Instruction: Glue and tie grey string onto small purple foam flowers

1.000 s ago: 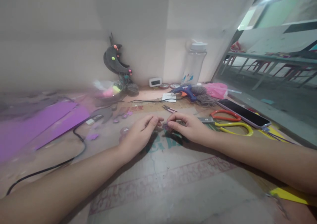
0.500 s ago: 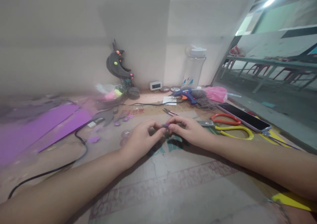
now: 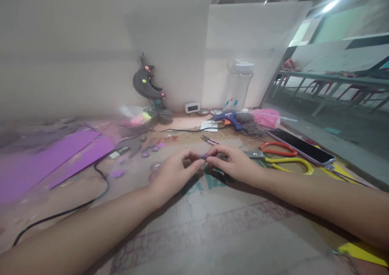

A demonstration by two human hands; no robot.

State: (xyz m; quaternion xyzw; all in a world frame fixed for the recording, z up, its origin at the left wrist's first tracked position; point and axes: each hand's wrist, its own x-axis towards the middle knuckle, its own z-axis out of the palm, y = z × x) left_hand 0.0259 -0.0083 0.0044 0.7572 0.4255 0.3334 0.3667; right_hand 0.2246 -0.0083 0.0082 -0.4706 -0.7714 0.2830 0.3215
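My left hand (image 3: 178, 169) and my right hand (image 3: 232, 161) meet above the middle of the table. Between their thumbs and fingertips they pinch one small purple piece (image 3: 205, 156), mostly hidden by the fingers; its exact kind cannot be made out. Just beyond the hands lies a pair of small pointed snips (image 3: 209, 139). Purple flower-shaped cutouts (image 3: 158, 146) are scattered left of them, and another purple cutout (image 3: 117, 173) lies nearer. Close beside my left hand is a round clear roll (image 3: 155, 167), blurred, partly covered by the hand.
Right of my hands lie red-and-yellow-handled scissors (image 3: 279, 155) and a phone (image 3: 300, 145). A blue glue gun (image 3: 229, 119), grey yarn (image 3: 253, 128), a bottle (image 3: 238, 86) and a small clock (image 3: 192, 107) stand behind. Purple sheets (image 3: 57, 157) and a black cable (image 3: 75, 206) occupy the left.
Both hands stay together on the small purple piece, with slight finger movement turning it. The whole view has shifted a little, so the things sit slightly lower and further right.
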